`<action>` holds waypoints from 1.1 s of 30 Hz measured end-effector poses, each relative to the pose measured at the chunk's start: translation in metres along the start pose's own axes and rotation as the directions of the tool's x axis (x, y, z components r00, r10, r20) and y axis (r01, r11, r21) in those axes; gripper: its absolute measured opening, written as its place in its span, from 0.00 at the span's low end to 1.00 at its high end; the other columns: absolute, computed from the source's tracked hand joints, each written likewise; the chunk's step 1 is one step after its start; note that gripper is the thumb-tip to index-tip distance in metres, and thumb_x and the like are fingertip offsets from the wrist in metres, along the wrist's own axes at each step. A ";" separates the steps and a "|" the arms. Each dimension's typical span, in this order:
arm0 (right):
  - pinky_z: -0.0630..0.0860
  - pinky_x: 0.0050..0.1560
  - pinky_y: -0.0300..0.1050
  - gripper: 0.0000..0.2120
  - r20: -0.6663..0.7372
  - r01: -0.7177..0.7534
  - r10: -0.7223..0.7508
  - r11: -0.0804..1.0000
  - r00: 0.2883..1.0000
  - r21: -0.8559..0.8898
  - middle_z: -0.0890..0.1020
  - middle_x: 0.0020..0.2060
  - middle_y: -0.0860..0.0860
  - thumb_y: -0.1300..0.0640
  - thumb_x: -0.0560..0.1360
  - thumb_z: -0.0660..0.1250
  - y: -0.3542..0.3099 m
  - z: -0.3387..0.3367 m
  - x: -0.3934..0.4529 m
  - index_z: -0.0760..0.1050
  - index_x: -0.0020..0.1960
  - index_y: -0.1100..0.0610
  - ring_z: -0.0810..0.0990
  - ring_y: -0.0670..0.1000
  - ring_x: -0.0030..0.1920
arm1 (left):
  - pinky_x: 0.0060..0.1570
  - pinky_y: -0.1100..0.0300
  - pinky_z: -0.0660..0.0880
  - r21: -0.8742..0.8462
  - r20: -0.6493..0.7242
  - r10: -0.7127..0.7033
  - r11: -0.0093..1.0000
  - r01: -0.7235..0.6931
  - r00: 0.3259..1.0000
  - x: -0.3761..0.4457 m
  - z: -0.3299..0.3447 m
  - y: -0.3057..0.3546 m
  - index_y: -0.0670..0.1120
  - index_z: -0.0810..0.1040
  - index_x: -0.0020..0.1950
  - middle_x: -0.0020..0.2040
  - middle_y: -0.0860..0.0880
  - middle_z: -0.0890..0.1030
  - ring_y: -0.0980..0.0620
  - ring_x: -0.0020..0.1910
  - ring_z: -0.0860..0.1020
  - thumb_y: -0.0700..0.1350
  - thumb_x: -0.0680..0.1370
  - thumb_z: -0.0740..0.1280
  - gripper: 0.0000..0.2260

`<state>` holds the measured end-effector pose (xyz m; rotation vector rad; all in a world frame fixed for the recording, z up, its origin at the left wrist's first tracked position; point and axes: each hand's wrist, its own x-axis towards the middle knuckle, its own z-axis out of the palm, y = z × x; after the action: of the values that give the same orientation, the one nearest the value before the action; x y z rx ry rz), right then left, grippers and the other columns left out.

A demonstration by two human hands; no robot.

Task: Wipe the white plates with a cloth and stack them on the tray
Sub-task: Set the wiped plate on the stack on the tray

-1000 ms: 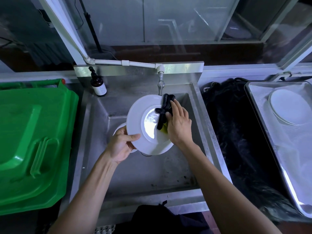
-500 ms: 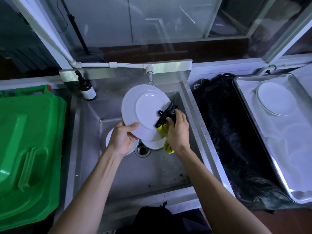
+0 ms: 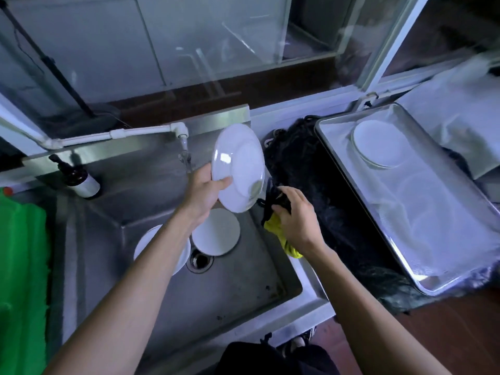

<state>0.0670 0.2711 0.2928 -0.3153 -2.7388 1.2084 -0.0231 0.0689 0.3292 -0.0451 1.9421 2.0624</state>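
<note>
Gripping a glossy white plate (image 3: 238, 169) tilted, left hand (image 3: 201, 194); right hand (image 3: 296, 216) clutches cloth (image 3: 273, 226).

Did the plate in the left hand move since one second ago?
Yes. The held plate was over the sink basin, left of the tap; now it sits right of the tap, toward the tray.

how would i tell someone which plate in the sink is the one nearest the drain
Start at the steel sink and find the round drain in its floor. Two white plates lie flat there: the plate nearest the drain sits just behind it, toward the tap. Unlike the other plate, which the left forearm crosses, it is nearly fully visible.
</note>
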 end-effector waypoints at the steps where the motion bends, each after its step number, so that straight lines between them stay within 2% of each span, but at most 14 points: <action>1: 0.72 0.63 0.47 0.19 -0.017 -0.012 0.012 1.000 1.000 0.003 0.76 0.66 0.50 0.59 0.78 0.69 0.009 -0.012 0.003 0.74 0.68 0.55 0.75 0.52 0.63 | 0.45 0.54 0.79 0.073 0.034 0.024 0.997 -0.027 0.999 0.008 0.013 0.003 0.49 0.81 0.52 0.49 0.53 0.86 0.49 0.49 0.83 0.32 0.79 0.67 0.12; 4: 0.71 0.63 0.44 0.19 -0.070 -0.035 0.035 0.999 0.997 -0.002 0.76 0.66 0.48 0.58 0.79 0.69 0.037 -0.047 0.013 0.73 0.69 0.54 0.74 0.50 0.64 | 0.48 0.54 0.75 0.311 0.131 0.047 0.946 -0.086 0.990 0.030 0.056 0.007 0.41 0.80 0.56 0.51 0.47 0.83 0.48 0.49 0.79 0.33 0.79 0.67 0.08; 6: 0.68 0.62 0.41 0.19 -0.110 -0.028 0.024 0.999 0.994 -0.038 0.75 0.67 0.48 0.57 0.79 0.69 0.057 -0.072 0.018 0.73 0.69 0.54 0.74 0.50 0.65 | 0.45 0.54 0.71 0.498 0.189 0.085 0.850 -0.170 0.978 0.045 0.087 0.005 0.37 0.79 0.56 0.49 0.44 0.81 0.48 0.47 0.77 0.37 0.78 0.69 0.08; 7: 0.68 0.62 0.41 0.19 -0.125 -0.028 0.021 0.998 0.992 -0.060 0.75 0.67 0.49 0.57 0.79 0.69 0.068 -0.084 0.020 0.73 0.69 0.54 0.73 0.51 0.65 | 0.45 0.53 0.71 0.596 0.226 0.114 0.769 -0.230 0.967 0.051 0.104 0.005 0.39 0.80 0.57 0.49 0.44 0.81 0.48 0.47 0.77 0.39 0.77 0.68 0.10; 9: 0.67 0.63 0.42 0.19 -0.139 -0.053 0.042 0.995 0.989 -0.079 0.75 0.68 0.49 0.57 0.79 0.68 0.089 -0.109 0.024 0.73 0.69 0.53 0.72 0.52 0.66 | 0.44 0.53 0.74 0.757 0.289 0.151 0.568 -0.322 0.945 0.059 0.140 0.004 0.49 0.80 0.63 0.50 0.44 0.83 0.46 0.46 0.78 0.40 0.78 0.65 0.15; 12: 0.68 0.61 0.45 0.18 -0.155 -0.095 0.086 0.994 0.984 -0.051 0.75 0.67 0.47 0.58 0.79 0.68 0.120 -0.145 0.031 0.73 0.68 0.52 0.71 0.53 0.66 | 0.36 0.53 0.73 0.877 0.367 0.181 0.261 -0.405 0.912 0.069 0.192 0.001 0.63 0.74 0.70 0.46 0.43 0.82 0.41 0.39 0.76 0.39 0.80 0.62 0.24; 13: 0.68 0.61 0.45 0.18 -0.161 -0.103 0.095 0.994 0.982 -0.045 0.75 0.66 0.48 0.58 0.78 0.69 0.131 -0.156 0.033 0.74 0.68 0.52 0.72 0.54 0.65 | 0.37 0.54 0.72 0.885 0.388 0.186 0.197 -0.421 0.903 0.072 0.208 -0.001 0.65 0.73 0.71 0.48 0.43 0.83 0.40 0.40 0.77 0.38 0.80 0.62 0.26; 15: 0.69 0.62 0.46 0.19 -0.156 -0.114 0.105 0.992 0.982 -0.051 0.75 0.67 0.49 0.59 0.77 0.69 0.151 -0.176 0.035 0.74 0.68 0.54 0.72 0.55 0.65 | 0.45 0.51 0.76 0.890 0.415 0.186 0.119 -0.439 0.891 0.080 0.239 -0.004 0.67 0.70 0.73 0.55 0.48 0.85 0.39 0.51 0.81 0.35 0.79 0.60 0.31; 17: 0.68 0.60 0.44 0.20 -0.151 -0.136 0.128 0.990 0.980 -0.039 0.75 0.67 0.49 0.60 0.77 0.68 0.172 -0.194 0.036 0.73 0.68 0.53 0.72 0.53 0.65 | 0.50 0.49 0.76 0.885 0.449 0.194 0.041 -0.464 0.873 0.087 0.267 -0.006 0.67 0.67 0.75 0.59 0.51 0.84 0.39 0.55 0.81 0.33 0.78 0.59 0.34; 19: 0.66 0.57 0.41 0.19 -0.148 -0.158 0.153 0.987 0.977 -0.024 0.74 0.67 0.49 0.61 0.78 0.67 0.192 -0.210 0.036 0.73 0.68 0.52 0.72 0.52 0.63 | 0.53 0.48 0.77 0.857 0.510 0.198 -0.030 -0.515 0.837 0.096 0.293 -0.008 0.65 0.66 0.76 0.67 0.53 0.80 0.41 0.59 0.81 0.30 0.76 0.57 0.37; 22: 0.66 0.56 0.40 0.19 -0.139 -0.181 0.176 0.983 0.974 -0.025 0.74 0.67 0.49 0.60 0.78 0.66 0.219 -0.228 0.039 0.73 0.69 0.53 0.72 0.52 0.63 | 0.64 0.46 0.75 0.825 0.566 0.153 -0.087 -0.559 0.810 0.109 0.330 -0.009 0.60 0.65 0.78 0.76 0.54 0.71 0.46 0.72 0.73 0.27 0.73 0.56 0.39; 26: 0.71 0.58 0.48 0.19 -0.125 -0.212 0.207 0.977 0.970 -0.022 0.74 0.68 0.50 0.60 0.78 0.66 0.245 -0.245 0.046 0.72 0.69 0.54 0.72 0.54 0.63 | 0.65 0.47 0.74 0.779 0.613 0.081 -0.232 -0.583 0.786 0.126 0.379 -0.017 0.58 0.61 0.81 0.79 0.54 0.67 0.49 0.73 0.72 0.29 0.77 0.58 0.37; 29: 0.72 0.60 0.51 0.20 -0.112 -0.213 0.208 0.977 0.972 -0.031 0.73 0.68 0.50 0.60 0.78 0.66 0.260 -0.253 0.052 0.72 0.70 0.54 0.71 0.55 0.64 | 0.65 0.47 0.74 0.767 0.610 0.019 -0.263 -0.585 0.792 0.137 0.409 -0.028 0.57 0.61 0.81 0.78 0.54 0.68 0.48 0.72 0.73 0.30 0.77 0.59 0.36; 33: 0.71 0.60 0.52 0.20 -0.092 -0.201 0.197 0.979 0.976 -0.032 0.74 0.68 0.50 0.61 0.78 0.66 0.276 -0.260 0.060 0.72 0.70 0.54 0.71 0.56 0.63 | 0.60 0.45 0.76 0.756 0.603 -0.021 -0.305 -0.579 0.798 0.149 0.432 -0.046 0.54 0.64 0.78 0.72 0.49 0.73 0.44 0.64 0.78 0.30 0.75 0.61 0.34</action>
<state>0.0995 0.6521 0.2649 -0.6457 -2.7103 1.1523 -0.0737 0.5236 0.2862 1.2786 2.7511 -0.2392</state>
